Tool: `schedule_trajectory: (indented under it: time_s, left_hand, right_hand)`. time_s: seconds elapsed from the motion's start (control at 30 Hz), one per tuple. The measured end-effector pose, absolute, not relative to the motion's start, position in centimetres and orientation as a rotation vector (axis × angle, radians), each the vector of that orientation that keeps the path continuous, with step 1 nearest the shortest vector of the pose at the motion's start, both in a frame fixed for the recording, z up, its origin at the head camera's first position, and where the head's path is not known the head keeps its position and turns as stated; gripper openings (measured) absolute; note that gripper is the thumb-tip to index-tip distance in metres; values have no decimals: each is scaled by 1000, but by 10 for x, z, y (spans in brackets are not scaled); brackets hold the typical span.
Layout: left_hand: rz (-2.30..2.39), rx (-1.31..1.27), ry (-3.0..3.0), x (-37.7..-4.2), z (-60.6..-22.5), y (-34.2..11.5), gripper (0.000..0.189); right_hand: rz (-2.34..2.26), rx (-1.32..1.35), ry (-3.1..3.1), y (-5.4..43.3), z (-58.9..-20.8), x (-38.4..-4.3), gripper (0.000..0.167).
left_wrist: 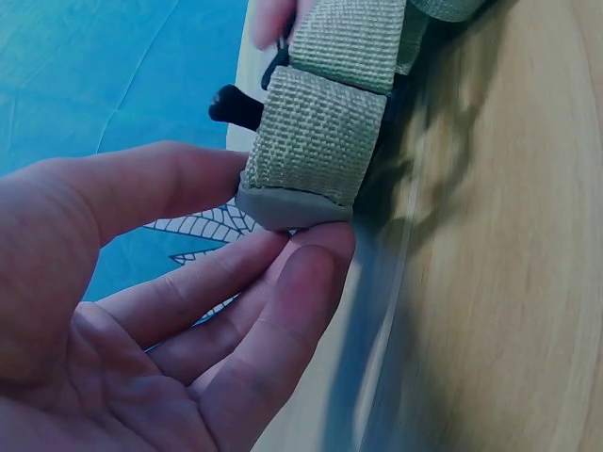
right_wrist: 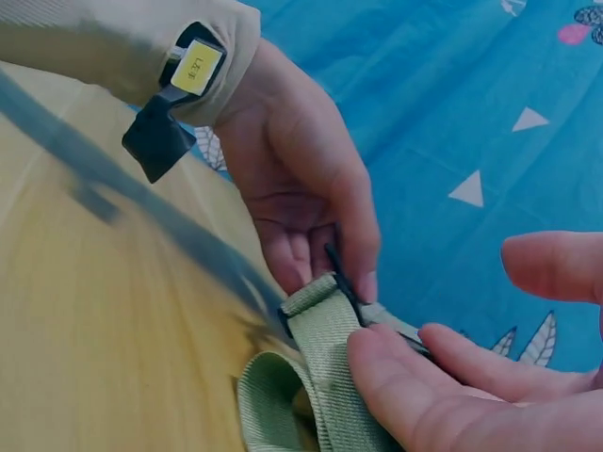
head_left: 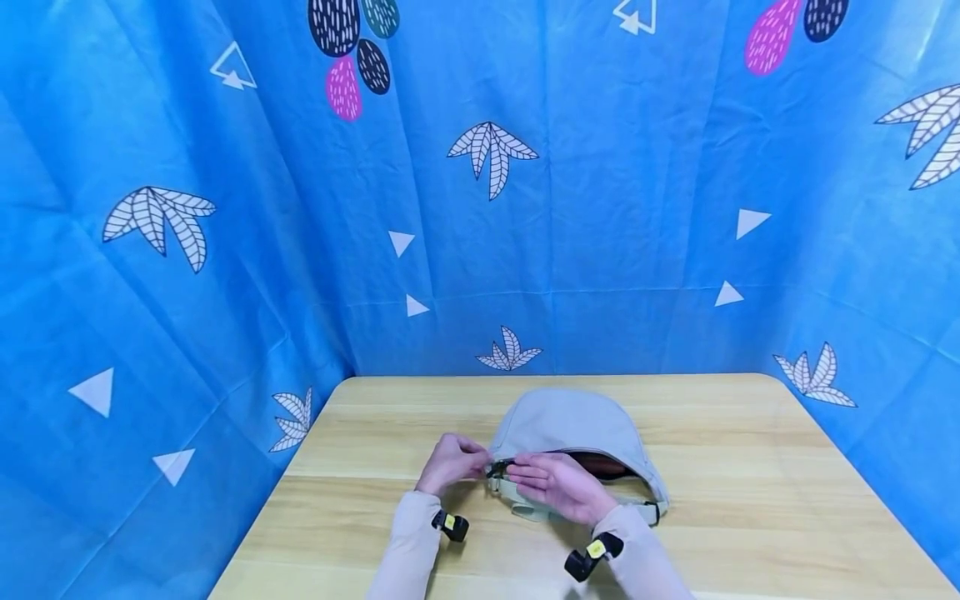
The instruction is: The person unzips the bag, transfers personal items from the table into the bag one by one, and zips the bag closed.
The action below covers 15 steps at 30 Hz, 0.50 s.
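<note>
A pale grey-green shoulder bag point(head_left: 570, 417) lies on the table with its zipped mouth gaping toward me, showing a dark reddish inside. At its left end my left hand point(head_left: 453, 462) pinches the grey tab where the webbing strap point(left_wrist: 316, 132) joins the bag. A black zip pull point(left_wrist: 236, 108) sticks out beside that strap. My right hand point(head_left: 562, 486) reaches across the front of the bag, fingers fairly straight. In the right wrist view its fingertips point(right_wrist: 377, 353) touch the strap's edge near a black buckle, and the thumb stands apart from them. A strap loop point(right_wrist: 254, 400) hangs below.
The light wooden table point(head_left: 750, 467) extends around the bag on both sides. A blue patterned curtain point(head_left: 622, 208) encloses the table at the back and sides. Each sleeve carries a black wrist camera point(head_left: 452, 526) with a yellow label.
</note>
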<state>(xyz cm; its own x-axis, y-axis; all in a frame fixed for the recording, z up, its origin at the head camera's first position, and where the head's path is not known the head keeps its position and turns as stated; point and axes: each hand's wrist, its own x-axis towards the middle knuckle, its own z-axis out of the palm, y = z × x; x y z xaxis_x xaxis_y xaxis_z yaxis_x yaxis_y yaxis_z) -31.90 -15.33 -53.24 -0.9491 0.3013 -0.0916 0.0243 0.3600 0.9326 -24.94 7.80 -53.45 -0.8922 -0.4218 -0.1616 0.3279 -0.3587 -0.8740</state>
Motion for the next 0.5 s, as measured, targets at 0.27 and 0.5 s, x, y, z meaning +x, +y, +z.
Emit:
schedule_trajectory:
  time_s: [0.27, 0.5]
  left_hand:
    - [1618, 302, 2368, -318, -532, -151, 25]
    - [1604, 311, 2357, -319, -531, -152, 25]
  right_hand:
    - [-2353, 22, 1260, 75, -547, -247, 56]
    - [-2391, 23, 1108, 68, -555, -247, 51]
